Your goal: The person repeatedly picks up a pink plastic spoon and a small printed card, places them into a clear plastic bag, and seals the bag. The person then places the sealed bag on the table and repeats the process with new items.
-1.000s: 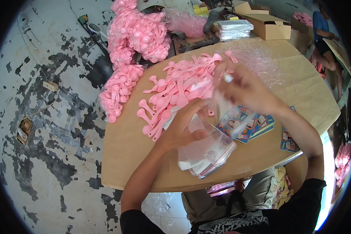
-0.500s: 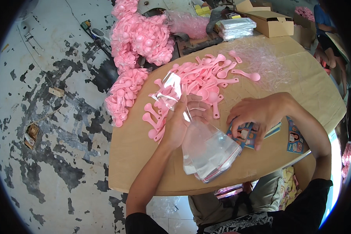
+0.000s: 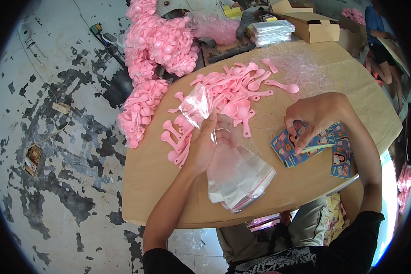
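My left hand (image 3: pixel 204 148) pinches a clear bag (image 3: pixel 196 106) pointing toward eleven o'clock; my right hand (image 3: pixel 322 115) curls over printed cards (image 3: pixel 302 157), hold unclear.

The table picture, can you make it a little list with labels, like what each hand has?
Left hand: holding a clear plastic bag
Right hand: touching blue printed cards
Tabletop: brown
Loose on it: pink spoons, pale stringy shreds
By its left edge: clear sacks of pink spoons
Far side: cardboard box

Printed blue cards (image 3: pixel 341 160), lettering too small to read
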{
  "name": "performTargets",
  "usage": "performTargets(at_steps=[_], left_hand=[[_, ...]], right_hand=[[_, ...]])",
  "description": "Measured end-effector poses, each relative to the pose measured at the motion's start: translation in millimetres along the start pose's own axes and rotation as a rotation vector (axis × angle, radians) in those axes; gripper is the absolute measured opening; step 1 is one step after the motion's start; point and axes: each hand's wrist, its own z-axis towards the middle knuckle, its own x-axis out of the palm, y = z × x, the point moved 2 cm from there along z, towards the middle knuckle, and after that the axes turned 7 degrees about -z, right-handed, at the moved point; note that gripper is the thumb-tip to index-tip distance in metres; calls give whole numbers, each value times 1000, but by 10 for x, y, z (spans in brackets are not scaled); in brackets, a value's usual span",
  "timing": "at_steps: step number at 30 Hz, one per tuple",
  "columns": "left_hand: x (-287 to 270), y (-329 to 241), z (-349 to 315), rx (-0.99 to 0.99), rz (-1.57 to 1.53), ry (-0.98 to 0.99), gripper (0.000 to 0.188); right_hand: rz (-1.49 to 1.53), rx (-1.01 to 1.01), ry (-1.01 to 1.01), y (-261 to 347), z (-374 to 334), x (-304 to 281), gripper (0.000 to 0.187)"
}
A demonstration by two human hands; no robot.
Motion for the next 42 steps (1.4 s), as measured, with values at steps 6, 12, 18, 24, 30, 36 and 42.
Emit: performTargets(at_steps=[6,12,18,24,30,36,42], left_hand=[[140,-26,-50,-32,-59,-84,35],[206,-48,-98,34,214,4,23],[232,-64,-79,-19,-39,-34,24],[214,-33,-80,-26,33,29,31],[258,-39,-94,20,141,49,20],[181,94,-83,32,153,92,18],[198,101,-110,1,196,100,13]], right_hand=[[71,-98,-97,8,40,3,49],[143,-87,-234,-59,138,-6,41],[193,-77,-275,-9,133,-33,30],[172,-59,-347,38,233,24,31],[130,-46,-311,48,290,100,33],[68,-37,-267,61,347,161,33],[58,-19,-269,78,438,211,36]])
